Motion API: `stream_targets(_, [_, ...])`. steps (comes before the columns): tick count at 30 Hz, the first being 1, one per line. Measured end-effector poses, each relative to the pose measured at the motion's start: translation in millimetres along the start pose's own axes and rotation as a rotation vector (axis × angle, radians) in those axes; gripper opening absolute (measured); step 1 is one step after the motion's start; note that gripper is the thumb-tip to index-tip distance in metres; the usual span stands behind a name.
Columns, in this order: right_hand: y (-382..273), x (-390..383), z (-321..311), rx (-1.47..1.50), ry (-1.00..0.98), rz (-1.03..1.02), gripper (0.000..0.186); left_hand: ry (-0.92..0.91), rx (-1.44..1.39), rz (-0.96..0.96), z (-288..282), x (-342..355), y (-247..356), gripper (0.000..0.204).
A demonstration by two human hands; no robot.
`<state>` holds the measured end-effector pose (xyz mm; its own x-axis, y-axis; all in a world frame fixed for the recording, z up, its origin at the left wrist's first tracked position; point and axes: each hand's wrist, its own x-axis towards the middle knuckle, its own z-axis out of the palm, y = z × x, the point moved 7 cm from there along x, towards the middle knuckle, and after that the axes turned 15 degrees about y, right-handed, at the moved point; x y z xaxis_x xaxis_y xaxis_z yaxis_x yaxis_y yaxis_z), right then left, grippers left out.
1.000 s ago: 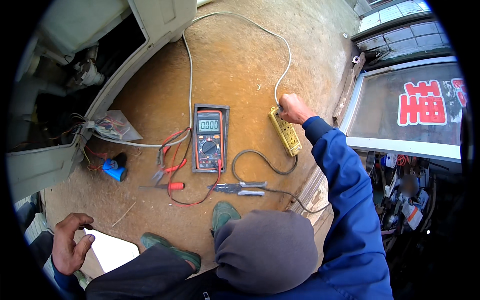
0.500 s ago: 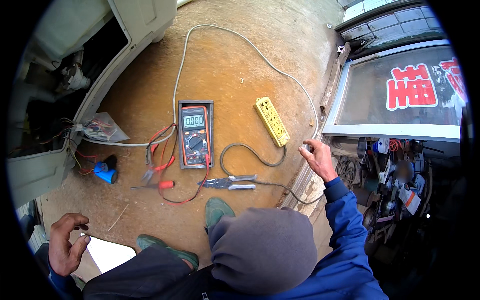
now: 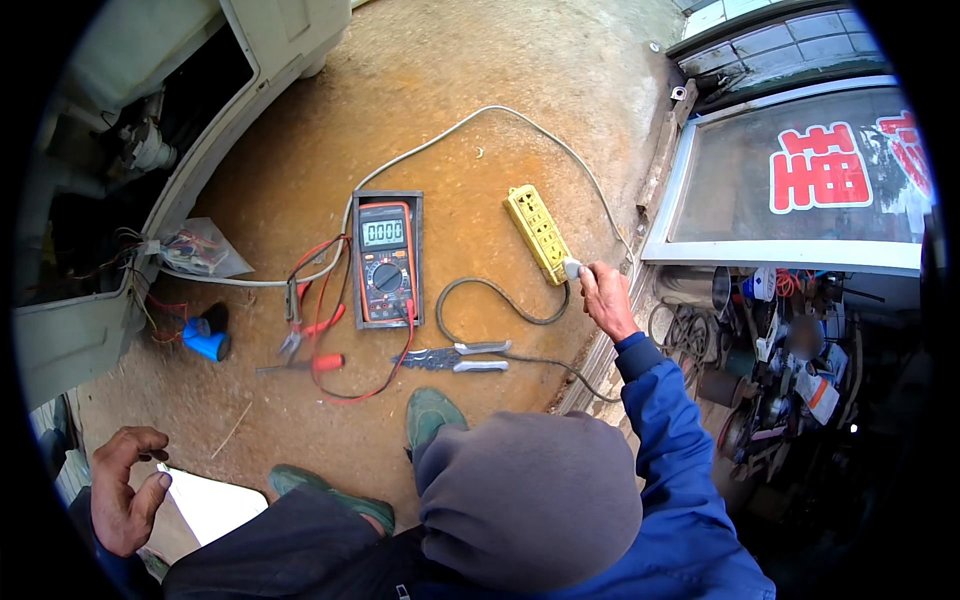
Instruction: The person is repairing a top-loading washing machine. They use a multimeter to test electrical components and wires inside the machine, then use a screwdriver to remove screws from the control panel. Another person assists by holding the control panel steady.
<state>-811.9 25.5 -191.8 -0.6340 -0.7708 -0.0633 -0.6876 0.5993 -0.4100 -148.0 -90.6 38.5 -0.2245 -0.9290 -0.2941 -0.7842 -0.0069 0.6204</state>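
My right hand [image 3: 606,300] grips a pale plug [image 3: 572,267] against the near end of a yellow power strip [image 3: 537,230] on the floor. A long grey cable [image 3: 440,140] arcs over the floor toward that hand's side. My left hand [image 3: 128,490] is at the lower left beside a white flat panel [image 3: 215,505], thumb and curled fingers apart, holding nothing that I can see. Between the hands lies a multimeter [image 3: 386,262] in a dark tray, its display lit. Red and black test leads [image 3: 398,365] run from it.
Pliers with grey handles [image 3: 480,357], a red-handled screwdriver [image 3: 327,362] and red-handled pliers [image 3: 322,322] lie near my feet. At left are a pale machine housing [image 3: 285,40], a bag of wires [image 3: 208,250] and a blue cylinder [image 3: 205,343]. A glass door [image 3: 740,170] and clutter stand right.
My right hand has moved left to the strip's near end, bringing the plug against it. The grey cable's far arc has slid nearer. My left hand has hardly moved.
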Motion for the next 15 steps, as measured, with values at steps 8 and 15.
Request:
stream_targets(8, [-54.5, -1.9, 3.7, -0.163, 0.052, -0.392, 0.039, 0.022, 0.012, 0.015, -1.8, -2.4, 2.1, 0.034])
stream_targets(15, [-52.0, -39.5, 39.8, -0.421, 0.134, -0.514, 0.054, -0.002, 0.02, 0.023, 3.2, 6.3, 4.0, 0.036])
